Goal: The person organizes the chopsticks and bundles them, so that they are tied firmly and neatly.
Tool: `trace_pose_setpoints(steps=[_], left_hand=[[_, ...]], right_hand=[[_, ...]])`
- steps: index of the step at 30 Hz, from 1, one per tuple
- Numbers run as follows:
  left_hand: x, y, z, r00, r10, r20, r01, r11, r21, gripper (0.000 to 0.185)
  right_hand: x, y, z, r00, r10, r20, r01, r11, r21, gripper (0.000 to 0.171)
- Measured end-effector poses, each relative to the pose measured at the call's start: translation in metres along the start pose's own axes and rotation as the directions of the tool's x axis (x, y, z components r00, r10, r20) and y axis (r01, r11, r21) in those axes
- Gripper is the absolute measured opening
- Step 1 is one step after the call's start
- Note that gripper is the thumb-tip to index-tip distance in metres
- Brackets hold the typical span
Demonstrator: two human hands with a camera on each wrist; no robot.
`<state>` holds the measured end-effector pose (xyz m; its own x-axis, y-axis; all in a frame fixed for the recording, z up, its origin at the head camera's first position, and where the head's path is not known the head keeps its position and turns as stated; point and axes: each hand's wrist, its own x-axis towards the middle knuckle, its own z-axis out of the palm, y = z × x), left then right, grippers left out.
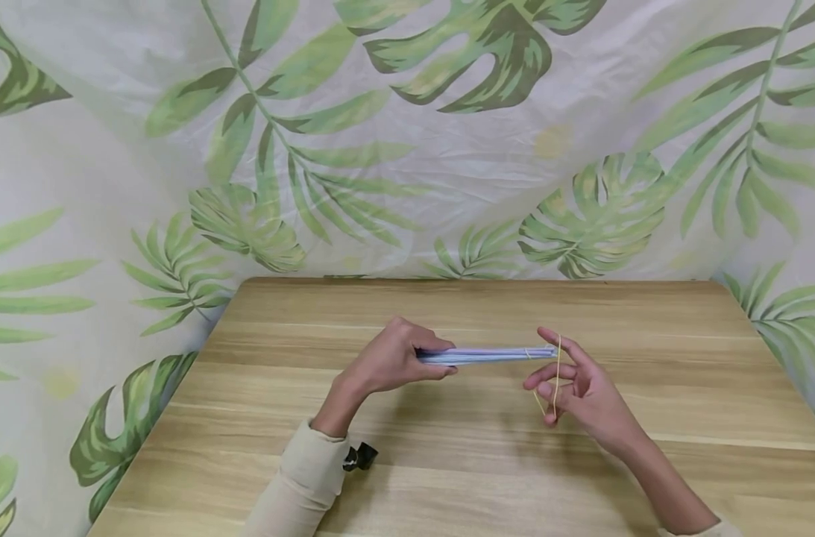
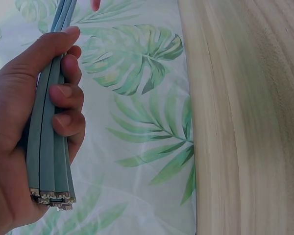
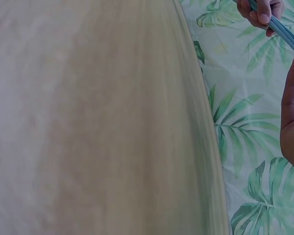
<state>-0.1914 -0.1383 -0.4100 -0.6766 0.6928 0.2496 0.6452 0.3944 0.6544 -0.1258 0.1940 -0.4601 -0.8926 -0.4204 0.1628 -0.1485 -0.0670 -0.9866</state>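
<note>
My left hand point(image 1: 397, 354) grips a bundle of long, slim, pale blue strips point(image 1: 484, 356), held level above the table. In the left wrist view, the fingers wrap around the bundle point(image 2: 48, 147), and its near ends point(image 2: 53, 197) show small pale, rough tips. A thin yellow rubber band point(image 1: 558, 373) is stretched across the fingers of my right hand point(image 1: 591, 391), beside the bundle's far end. The raised index finger carries the band's top, and lower fingers hold its bottom. A thin yellowish loop seems to circle the bundle near that end.
Below both hands lies a wood-grain table point(image 1: 461, 477). A leaf-patterned cloth point(image 1: 447, 171) hangs behind it and at the sides. A small black device point(image 1: 360, 456) sits at the left wrist by the beige sleeve point(image 1: 313, 462).
</note>
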Motion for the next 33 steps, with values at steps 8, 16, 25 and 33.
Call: trace_pose_setpoints(steps=[8, 16, 25, 33], left_hand=[[-0.001, -0.002, 0.000, 0.999, -0.024, 0.049, 0.024, 1.000, -0.001, 0.011], [-0.002, -0.002, 0.004, 0.997, -0.039, 0.071, 0.036, 0.998, 0.045, 0.009], [0.001, 0.000, 0.008, 0.994, -0.043, 0.100, 0.030, 0.992, 0.125, 0.015], [0.002, 0.004, 0.008, 0.995, -0.014, 0.097, -0.006, 0.981, 0.196, 0.011]], right_hand=[[0.000, -0.003, 0.000, 0.999, -0.039, 0.007, 0.039, 0.999, -0.018, 0.078], [-0.002, -0.004, 0.006, 0.999, -0.047, 0.014, 0.048, 0.994, -0.094, 0.079], [-0.003, -0.002, 0.015, 0.997, -0.078, -0.026, 0.069, 0.961, -0.268, 0.060], [-0.002, -0.004, 0.014, 0.998, -0.039, -0.044, 0.026, 0.965, -0.259, 0.065]])
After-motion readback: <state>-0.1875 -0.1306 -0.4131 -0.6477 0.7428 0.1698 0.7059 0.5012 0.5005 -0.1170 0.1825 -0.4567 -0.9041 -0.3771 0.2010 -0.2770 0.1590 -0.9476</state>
